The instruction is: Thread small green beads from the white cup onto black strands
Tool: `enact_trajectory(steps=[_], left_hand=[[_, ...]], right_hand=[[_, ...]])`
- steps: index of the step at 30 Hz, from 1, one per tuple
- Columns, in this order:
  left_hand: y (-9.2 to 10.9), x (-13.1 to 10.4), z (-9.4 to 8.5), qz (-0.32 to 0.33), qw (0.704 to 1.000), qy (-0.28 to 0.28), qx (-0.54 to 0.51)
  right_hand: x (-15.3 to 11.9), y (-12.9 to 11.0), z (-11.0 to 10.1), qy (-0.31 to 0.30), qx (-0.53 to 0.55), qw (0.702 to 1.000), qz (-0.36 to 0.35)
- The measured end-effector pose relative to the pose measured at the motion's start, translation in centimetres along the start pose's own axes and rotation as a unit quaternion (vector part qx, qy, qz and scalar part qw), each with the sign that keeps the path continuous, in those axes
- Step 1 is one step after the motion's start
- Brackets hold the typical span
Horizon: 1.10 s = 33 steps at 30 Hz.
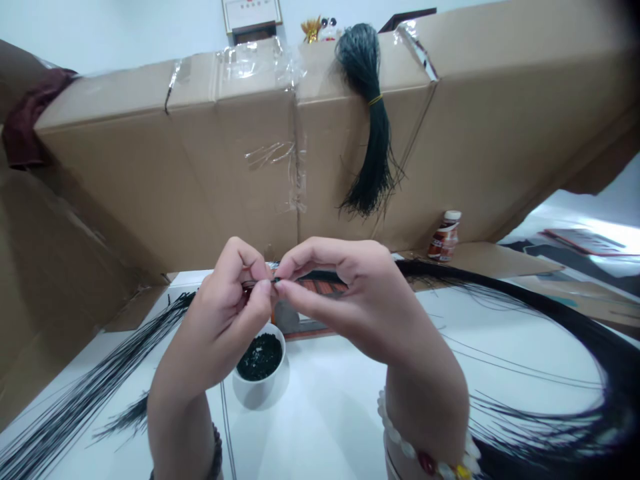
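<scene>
My left hand point(227, 307) and my right hand point(345, 290) meet fingertip to fingertip above the white table. Each is closed in a pinch on a thin dark strand point(250, 284), with a tiny dark green bit between the fingertips; its exact shape is too small to make out. Just below the fingers stands a white bowl point(254, 395) filled with small dark green pieces point(260, 357). Two thin strands point(226, 427) run down the table beside my left forearm. A bundle of long dark strands point(105, 373) lies to the left of my left hand.
A thick black bundle point(565, 313) curves over the table's right side. Behind rises a cardboard wall point(200, 167) with a tied dark strand bundle point(375, 133) hanging over it. A small bottle with a white cap point(444, 237) stands by its foot. A dark red cloth point(35, 120) hangs at left.
</scene>
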<state>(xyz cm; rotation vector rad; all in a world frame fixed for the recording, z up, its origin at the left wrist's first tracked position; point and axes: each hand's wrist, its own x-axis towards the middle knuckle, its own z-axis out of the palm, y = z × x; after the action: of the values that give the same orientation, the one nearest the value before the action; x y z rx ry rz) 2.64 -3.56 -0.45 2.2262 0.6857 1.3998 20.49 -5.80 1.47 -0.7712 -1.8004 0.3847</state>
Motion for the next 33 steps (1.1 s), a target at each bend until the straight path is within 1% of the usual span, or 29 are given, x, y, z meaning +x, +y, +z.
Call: enact_trajectory(steps=[7, 12, 14, 17, 20, 24, 27, 33], left_hand=[[0.0, 0.1, 0.0, -0.005, 0.999, -0.012, 0.037], [-0.2, 0.0, -0.1, -0.015, 0.999, -0.035, 0.022], [-0.3, -0.1, -0.1, -0.012, 0.999, -0.03, -0.005], [-0.3, 0.0, 0.2, -0.014, 0.997, 0.006, -0.07], [-0.4, 0.5, 0.8, -0.024, 0.991, 0.047, -0.121], [-0.7, 1.1, 1.5, -0.031, 0.983, 0.071, -0.165], [-0.7, 1.2, 1.7, -0.033, 0.98, 0.085, -0.176], [-0.5, 1.1, 1.5, -0.03, 0.983, 0.088, -0.159]], right_hand=[[-0.2, -0.2, 0.3, 0.014, -0.089, 0.995, -0.033], [-0.3, -0.3, 0.3, 0.021, -0.116, 0.992, -0.043], [-0.3, -0.4, 0.3, 0.018, -0.094, 0.995, -0.034], [-0.2, -0.2, 0.3, 0.023, -0.032, 0.999, -0.016], [0.1, 0.2, 0.6, 0.046, 0.02, 0.999, -0.004], [0.6, 0.9, 1.0, 0.075, 0.09, 0.993, 0.0], [0.7, 1.1, 1.1, 0.076, 0.119, 0.99, 0.013], [0.6, 0.9, 1.3, 0.082, 0.118, 0.99, 0.018]])
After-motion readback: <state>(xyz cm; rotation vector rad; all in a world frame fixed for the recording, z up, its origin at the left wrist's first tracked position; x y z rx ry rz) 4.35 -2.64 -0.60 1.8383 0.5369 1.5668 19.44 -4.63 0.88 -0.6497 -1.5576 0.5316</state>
